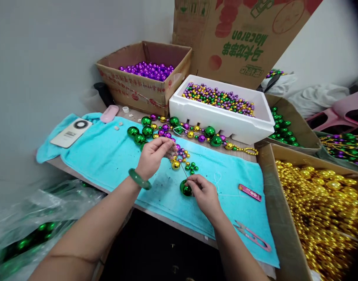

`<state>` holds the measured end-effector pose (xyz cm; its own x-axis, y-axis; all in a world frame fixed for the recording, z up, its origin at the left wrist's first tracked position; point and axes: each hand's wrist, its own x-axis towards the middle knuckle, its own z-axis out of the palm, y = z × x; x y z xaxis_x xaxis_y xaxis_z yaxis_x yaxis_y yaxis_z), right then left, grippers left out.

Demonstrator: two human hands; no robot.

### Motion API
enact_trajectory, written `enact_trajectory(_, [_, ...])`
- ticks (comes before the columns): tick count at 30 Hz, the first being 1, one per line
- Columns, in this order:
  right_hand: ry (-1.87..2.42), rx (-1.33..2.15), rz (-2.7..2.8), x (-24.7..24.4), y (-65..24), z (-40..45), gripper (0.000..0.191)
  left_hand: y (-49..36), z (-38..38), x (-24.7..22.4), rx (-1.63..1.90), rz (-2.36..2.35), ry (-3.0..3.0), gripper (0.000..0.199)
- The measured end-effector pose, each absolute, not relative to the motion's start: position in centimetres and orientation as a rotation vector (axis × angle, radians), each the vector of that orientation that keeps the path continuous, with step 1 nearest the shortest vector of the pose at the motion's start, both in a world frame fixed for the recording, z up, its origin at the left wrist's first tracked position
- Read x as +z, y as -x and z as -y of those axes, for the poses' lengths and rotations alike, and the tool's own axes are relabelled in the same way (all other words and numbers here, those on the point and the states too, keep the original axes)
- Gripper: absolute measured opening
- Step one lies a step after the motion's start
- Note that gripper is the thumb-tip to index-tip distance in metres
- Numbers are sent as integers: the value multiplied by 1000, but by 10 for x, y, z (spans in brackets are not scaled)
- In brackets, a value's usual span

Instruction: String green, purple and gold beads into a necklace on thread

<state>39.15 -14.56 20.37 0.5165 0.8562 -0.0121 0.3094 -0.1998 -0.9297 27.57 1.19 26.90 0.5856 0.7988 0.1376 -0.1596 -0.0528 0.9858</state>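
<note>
Between my two hands slants a thin dark needle point(182, 168). My left hand point(154, 155), with a green bangle point(139, 179) at the wrist, pinches its upper end; whether a bead is also in those fingers is hidden. At the lower end, the fingertips of my right hand point(204, 195) are closed on it, right beside a large shiny green ball point(186, 188). A white thread point(230, 195) runs rightward from my right hand over the turquoise towel point(167, 210). Small green beads point(192, 168) and a gold ball point(175, 164) lie just beyond the hands.
A beaded strand point(201, 138) lies along the white foam box point(219, 119) of mixed beads. Behind is a carton point(132, 88) of purple balls; at right, a carton point(290, 218) of gold beads. Pink thread snips point(253, 236), a pink packet point(250, 192) and a phone point(71, 132) rest on the towel.
</note>
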Motion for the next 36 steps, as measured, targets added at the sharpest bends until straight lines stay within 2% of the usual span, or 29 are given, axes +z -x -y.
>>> enact_trajectory(2, [1670,729,885,200,-389,145,17,-286,-27,255,813,-609,-1583,25])
enact_trajectory(4, [1565,748,772,199,-386,145,20,-297,-34,243,737,-620,-1950,17])
enact_trajectory(8, [1402,793,604,199,-379,144,32,-318,-23,225,426,-639,-2612,13])
enact_trajectory(12, [1346,810,515,200,-378,148,39,-328,-11,209,329,-703,-2757,17])
enact_trajectory(16, [1349,805,473,201,-381,156,41,-329,-14,197,365,-746,-2615,22])
enact_trajectory(20, [1377,795,430,198,-386,162,41,-322,-27,199,523,-773,-2380,10])
enact_trajectory(22, [1379,788,411,195,-386,163,40,-317,-36,205,662,-794,-2073,8])
enact_trajectory(25, [1384,790,409,192,-385,163,38,-308,-47,217,813,-735,-1426,18])
enact_trajectory(29, [1445,782,471,189,-379,161,35,-297,-48,230,794,-520,-844,25])
enact_trajectory(36, [1524,687,603,188,-379,162,30,-289,-31,225,739,-408,-565,20])
